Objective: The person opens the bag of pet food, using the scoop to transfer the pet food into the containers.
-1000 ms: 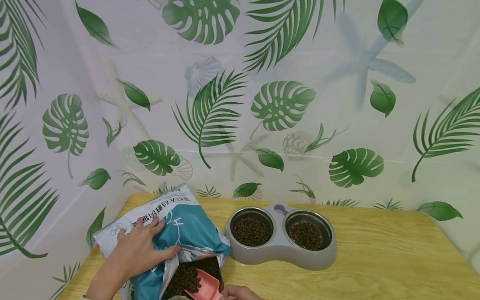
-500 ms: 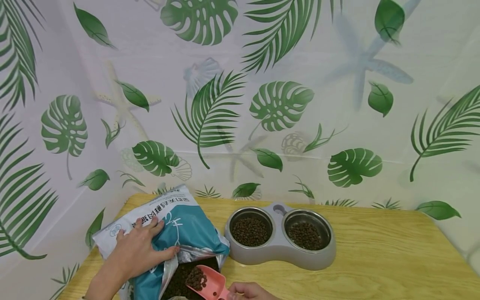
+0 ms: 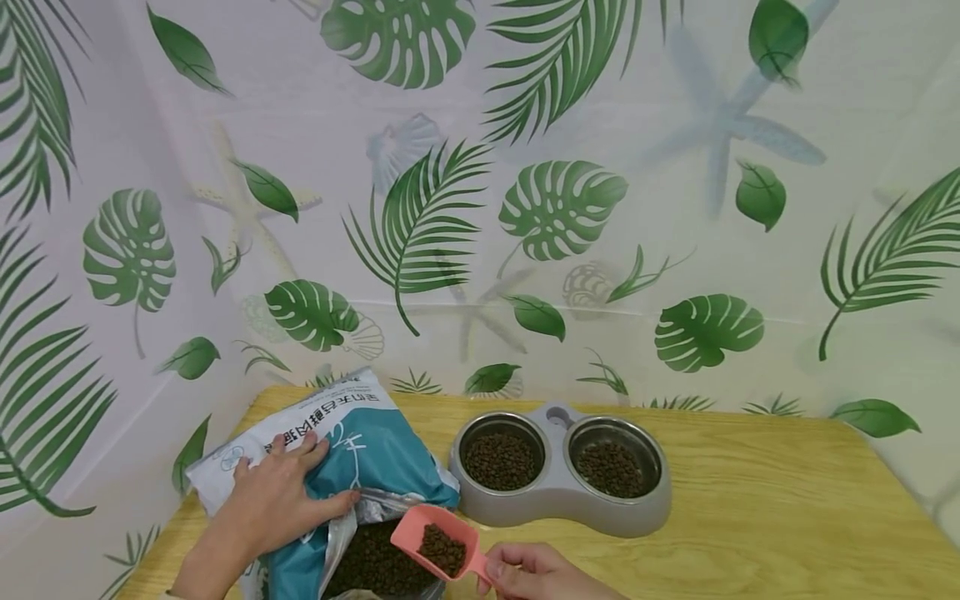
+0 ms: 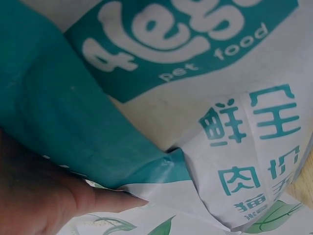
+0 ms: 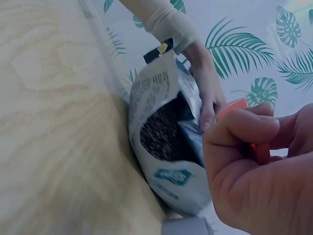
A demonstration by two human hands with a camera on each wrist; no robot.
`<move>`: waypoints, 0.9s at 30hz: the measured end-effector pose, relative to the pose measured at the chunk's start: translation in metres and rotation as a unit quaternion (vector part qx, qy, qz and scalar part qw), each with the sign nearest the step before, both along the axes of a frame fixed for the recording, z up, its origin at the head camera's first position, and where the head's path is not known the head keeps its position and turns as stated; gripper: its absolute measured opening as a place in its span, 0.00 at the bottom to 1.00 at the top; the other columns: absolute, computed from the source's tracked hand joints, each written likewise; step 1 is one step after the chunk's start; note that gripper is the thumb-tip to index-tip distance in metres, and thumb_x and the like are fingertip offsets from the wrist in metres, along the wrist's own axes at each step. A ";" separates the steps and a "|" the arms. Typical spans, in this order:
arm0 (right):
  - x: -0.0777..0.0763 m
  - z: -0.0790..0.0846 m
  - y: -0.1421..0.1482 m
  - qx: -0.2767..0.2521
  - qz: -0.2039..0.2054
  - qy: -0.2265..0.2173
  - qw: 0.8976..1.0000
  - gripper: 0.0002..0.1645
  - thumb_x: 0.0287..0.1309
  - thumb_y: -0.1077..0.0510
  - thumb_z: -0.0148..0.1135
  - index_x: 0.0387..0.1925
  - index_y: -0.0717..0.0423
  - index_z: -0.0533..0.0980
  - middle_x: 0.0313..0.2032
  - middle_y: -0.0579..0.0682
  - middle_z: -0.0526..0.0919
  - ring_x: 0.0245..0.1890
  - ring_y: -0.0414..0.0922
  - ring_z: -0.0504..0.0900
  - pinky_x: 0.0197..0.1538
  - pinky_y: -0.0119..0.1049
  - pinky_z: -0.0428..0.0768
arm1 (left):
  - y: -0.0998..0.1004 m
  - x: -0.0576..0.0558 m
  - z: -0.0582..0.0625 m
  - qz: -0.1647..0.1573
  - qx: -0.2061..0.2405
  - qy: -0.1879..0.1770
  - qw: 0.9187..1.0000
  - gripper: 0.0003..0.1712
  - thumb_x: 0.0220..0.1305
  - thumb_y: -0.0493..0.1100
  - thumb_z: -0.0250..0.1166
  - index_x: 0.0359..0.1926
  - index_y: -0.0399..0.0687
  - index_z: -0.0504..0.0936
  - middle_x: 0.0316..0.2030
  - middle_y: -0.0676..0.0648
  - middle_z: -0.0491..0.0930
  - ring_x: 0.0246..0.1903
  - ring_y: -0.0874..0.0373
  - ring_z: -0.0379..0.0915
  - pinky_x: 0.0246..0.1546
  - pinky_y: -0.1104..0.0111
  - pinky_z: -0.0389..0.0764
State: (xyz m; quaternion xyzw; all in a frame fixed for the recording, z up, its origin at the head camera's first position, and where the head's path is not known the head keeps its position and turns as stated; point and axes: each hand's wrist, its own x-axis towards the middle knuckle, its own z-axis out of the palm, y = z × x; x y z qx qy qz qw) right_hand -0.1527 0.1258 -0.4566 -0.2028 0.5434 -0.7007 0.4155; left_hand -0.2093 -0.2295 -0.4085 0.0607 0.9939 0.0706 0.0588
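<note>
My left hand [image 3: 273,504] lies with spread fingers on top of a white-and-teal pet food bag [image 3: 386,446], its thumb near the torn opening. In the left wrist view, "pet food" is printed on the bag [image 4: 142,142]. Brown kibble [image 3: 375,560] shows inside the mouth. Over the opening's right edge is a pink scoop [image 3: 477,560] carrying a small heap of kibble [image 3: 441,550]. My right hand [image 3: 540,573] grips its handle. The right wrist view shows curled fingers [image 5: 244,125] around the handle, with most of the scoop hidden behind the hand.
Right of the bag stands a grey double bowl stand [image 3: 557,467] with two metal bowls, each holding kibble. The wooden table [image 3: 780,500] extends to the right. A leaf-patterned sheet [image 3: 585,333] hangs behind and at the left.
The scoop has come up out of the bag's kibble and moved right with a load in it, together with my right hand. My left hand stays in place on the bag.
</note>
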 end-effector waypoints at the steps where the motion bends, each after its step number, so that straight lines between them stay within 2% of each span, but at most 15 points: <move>1: -0.001 0.003 0.006 0.005 -0.004 -0.002 1.000 0.22 0.80 0.49 0.48 0.47 0.66 0.74 0.23 0.36 0.69 0.18 0.31 0.62 0.23 0.26 0.59 | 0.000 0.000 0.000 0.000 0.000 0.001 1.000 0.61 0.54 0.85 0.56 0.73 0.44 0.72 0.73 0.33 0.68 0.69 0.19 0.58 0.54 0.17 0.58; 2: -0.002 0.007 0.012 0.011 -0.011 0.000 1.000 0.18 0.80 0.49 0.47 0.47 0.60 0.75 0.22 0.37 0.68 0.17 0.32 0.60 0.22 0.27 0.57 | 0.000 0.000 0.000 0.001 0.001 0.002 1.000 0.61 0.54 0.85 0.56 0.73 0.44 0.72 0.73 0.33 0.68 0.69 0.19 0.59 0.54 0.17 0.58; 5: -0.007 0.017 0.032 0.029 -0.040 0.008 0.999 0.15 0.81 0.50 0.46 0.45 0.55 0.75 0.20 0.38 0.67 0.14 0.34 0.54 0.19 0.30 0.52 | 0.000 0.001 0.000 0.000 0.002 0.005 1.000 0.61 0.54 0.85 0.56 0.73 0.44 0.72 0.73 0.33 0.68 0.69 0.19 0.59 0.54 0.17 0.58; 9: -0.016 0.027 0.062 0.080 -0.101 0.027 0.991 0.15 0.82 0.51 0.45 0.45 0.55 0.75 0.19 0.40 0.66 0.12 0.36 0.50 0.17 0.29 0.52 | 0.001 0.001 0.000 -0.001 0.003 0.009 1.000 0.60 0.54 0.85 0.56 0.73 0.44 0.73 0.72 0.32 0.68 0.69 0.19 0.59 0.54 0.17 0.59; 12: -0.024 0.032 0.085 0.135 -0.149 0.042 0.979 0.16 0.82 0.51 0.44 0.46 0.56 0.75 0.19 0.41 0.64 0.12 0.37 0.50 0.17 0.29 0.55 | 0.001 0.002 0.000 -0.001 0.002 0.011 1.000 0.60 0.54 0.85 0.56 0.73 0.44 0.73 0.72 0.32 0.68 0.69 0.19 0.59 0.54 0.17 0.59; 15: -0.031 0.032 0.104 0.198 -0.191 0.060 0.960 0.19 0.81 0.49 0.45 0.47 0.59 0.75 0.18 0.41 0.63 0.13 0.37 0.52 0.18 0.29 0.57 | 0.001 0.002 0.000 0.000 0.001 0.009 1.000 0.60 0.54 0.85 0.57 0.73 0.44 0.73 0.72 0.33 0.68 0.69 0.19 0.59 0.55 0.17 0.59; 19: -0.039 0.027 0.124 0.268 -0.240 0.079 0.930 0.22 0.81 0.47 0.46 0.50 0.63 0.74 0.18 0.42 0.60 0.15 0.38 0.50 0.19 0.30 0.56 | 0.001 0.002 0.001 0.000 0.001 0.008 1.000 0.60 0.54 0.84 0.57 0.73 0.44 0.73 0.72 0.33 0.68 0.69 0.19 0.59 0.55 0.17 0.59; 22: -0.041 0.022 0.134 0.324 -0.278 0.101 0.899 0.24 0.81 0.46 0.47 0.53 0.65 0.74 0.19 0.43 0.60 0.15 0.39 0.50 0.18 0.31 0.57 | 0.002 0.002 0.001 0.000 0.001 0.008 1.000 0.60 0.54 0.84 0.57 0.73 0.44 0.73 0.72 0.32 0.68 0.69 0.19 0.59 0.55 0.17 0.59; 24: -0.042 0.020 0.140 0.369 -0.294 0.127 0.873 0.25 0.80 0.46 0.47 0.57 0.64 0.75 0.21 0.45 0.64 0.14 0.39 0.53 0.18 0.33 0.61 | 0.002 0.002 0.001 -0.001 0.002 0.009 1.000 0.60 0.55 0.84 0.57 0.72 0.44 0.73 0.72 0.32 0.68 0.69 0.19 0.59 0.55 0.18 0.59; 27: -0.045 0.018 0.146 0.445 -0.295 0.215 0.818 0.26 0.80 0.46 0.49 0.59 0.63 0.77 0.28 0.47 0.78 0.18 0.40 0.63 0.23 0.35 0.66 | 0.001 0.002 0.001 -0.001 0.002 0.010 1.000 0.60 0.55 0.84 0.57 0.73 0.44 0.73 0.72 0.32 0.68 0.69 0.19 0.59 0.54 0.18 0.59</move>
